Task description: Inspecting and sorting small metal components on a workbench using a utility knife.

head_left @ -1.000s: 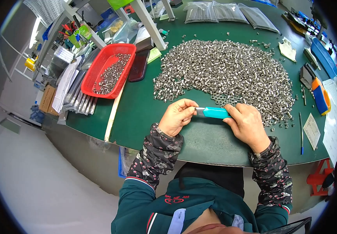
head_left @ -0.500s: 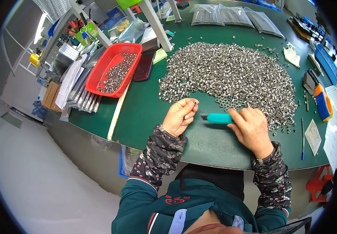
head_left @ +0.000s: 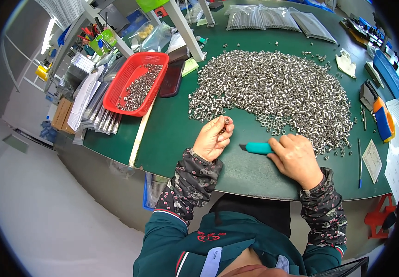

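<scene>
My left hand (head_left: 214,139) is raised slightly above the green table (head_left: 172,134) and pinches a small silver metal ring (head_left: 227,121) between its fingertips. My right hand (head_left: 295,158) rests on the table and grips a teal-handled utility knife (head_left: 256,147), its dark tip pointing left toward my left hand. Just beyond both hands spreads a wide heap of small silver metal rings (head_left: 275,90).
A red plastic basket (head_left: 125,78) holding more metal rings sits at the left, beside a dark flat case (head_left: 171,79) and clear bags of parts (head_left: 95,113). Sealed bags (head_left: 273,18) lie at the far edge. An orange-and-blue tool (head_left: 384,121) and pen (head_left: 359,161) lie at right.
My left hand has let go of the knife's tip and moved left and up with a metal ring in its fingers. My right hand keeps hold of the knife.
</scene>
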Motion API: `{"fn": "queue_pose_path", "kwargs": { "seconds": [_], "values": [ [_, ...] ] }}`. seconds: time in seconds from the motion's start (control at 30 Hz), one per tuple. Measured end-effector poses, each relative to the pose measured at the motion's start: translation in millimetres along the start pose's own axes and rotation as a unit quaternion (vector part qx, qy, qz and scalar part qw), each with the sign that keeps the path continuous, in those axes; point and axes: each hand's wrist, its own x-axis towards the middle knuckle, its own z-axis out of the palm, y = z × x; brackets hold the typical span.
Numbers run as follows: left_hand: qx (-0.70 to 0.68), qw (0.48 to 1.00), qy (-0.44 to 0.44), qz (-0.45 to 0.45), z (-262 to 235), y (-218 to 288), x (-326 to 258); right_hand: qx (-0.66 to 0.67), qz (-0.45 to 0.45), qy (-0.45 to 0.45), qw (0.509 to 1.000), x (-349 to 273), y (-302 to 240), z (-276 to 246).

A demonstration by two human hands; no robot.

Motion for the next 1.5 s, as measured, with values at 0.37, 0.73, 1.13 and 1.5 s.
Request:
{"fn": "queue_pose_path", "kwargs": {
  "seconds": [0.37, 0.73, 1.13, 1.5],
  "values": [
    [0.015, 1.000, -0.006, -0.006, 13.1, -3.2, 3.5, -0.016, 0.113, 0.214, 0.970, 3.6, 24.3, -7.1],
    [0.710, 0.691, 0.040, 0.128, 53.5, -33.3, 32.0, -0.017, 0.141, 0.243, 0.960, -1.6, 31.1, -7.9],
    [0.203, 0.978, -0.001, -0.050, 53.3, -29.1, 35.8, -0.012, 0.132, 0.222, 0.966, -0.8, 27.0, -10.6],
    [0.124, 0.991, -0.042, 0.021, 33.6, -22.6, 22.2, 0.004, 0.143, 0.239, 0.960, 1.0, 28.6, -8.1]
  ]
}}
